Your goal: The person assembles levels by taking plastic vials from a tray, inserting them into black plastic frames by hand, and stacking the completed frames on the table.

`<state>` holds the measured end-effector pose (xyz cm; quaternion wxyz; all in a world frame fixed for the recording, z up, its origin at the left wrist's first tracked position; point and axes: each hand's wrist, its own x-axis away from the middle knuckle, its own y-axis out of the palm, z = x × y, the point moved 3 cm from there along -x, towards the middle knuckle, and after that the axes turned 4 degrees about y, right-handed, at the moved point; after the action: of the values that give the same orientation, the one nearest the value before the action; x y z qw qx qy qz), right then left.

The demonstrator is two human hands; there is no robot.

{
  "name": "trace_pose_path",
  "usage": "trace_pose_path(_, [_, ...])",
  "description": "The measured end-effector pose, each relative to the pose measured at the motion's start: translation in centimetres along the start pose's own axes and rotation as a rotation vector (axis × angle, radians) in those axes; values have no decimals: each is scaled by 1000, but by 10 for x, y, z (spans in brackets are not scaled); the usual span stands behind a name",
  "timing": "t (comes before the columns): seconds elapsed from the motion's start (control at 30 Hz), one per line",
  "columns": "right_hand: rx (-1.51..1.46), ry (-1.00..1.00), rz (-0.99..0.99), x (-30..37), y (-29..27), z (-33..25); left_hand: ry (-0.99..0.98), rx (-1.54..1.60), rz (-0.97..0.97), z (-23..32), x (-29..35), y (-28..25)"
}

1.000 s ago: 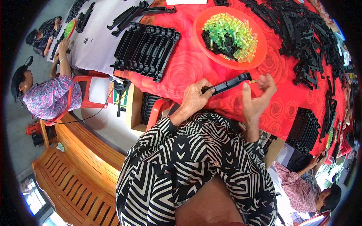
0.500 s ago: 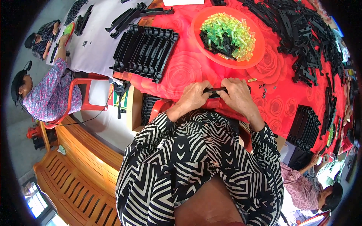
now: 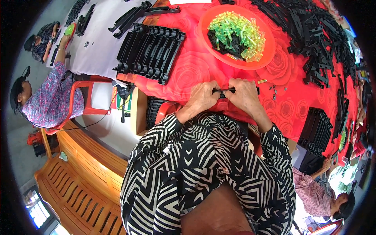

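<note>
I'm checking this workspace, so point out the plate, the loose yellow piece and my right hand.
Plate [image 3: 270, 46]: head view, right side of rim.
Loose yellow piece [image 3: 262, 81]: head view, its middle.
Right hand [image 3: 243, 94]: head view, back of hand.

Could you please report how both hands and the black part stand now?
Left hand, right hand: both gripping one black plastic strip, partly covered. Loose yellowish vial, small black pieces on red tablecloth beside right hand.

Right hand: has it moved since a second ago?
Yes: judged against the red tray, the right hand has moved left, onto the black part.
</note>
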<state>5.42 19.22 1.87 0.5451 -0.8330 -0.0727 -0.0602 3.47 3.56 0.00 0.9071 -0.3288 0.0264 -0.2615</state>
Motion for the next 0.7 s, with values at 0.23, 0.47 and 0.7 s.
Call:
trace_pose_path(0.23, [16, 56, -35, -2, 0, -3, -16, 10, 98, 1, -1, 5])
trace_pose_path(0.47, [30, 32, -36, 1, 1, -3, 29, -25, 106, -3, 1, 7])
trace_pose_path(0.7, [-27, -36, -9, 2, -3, -2, 209, 45, -26, 3, -2, -2])
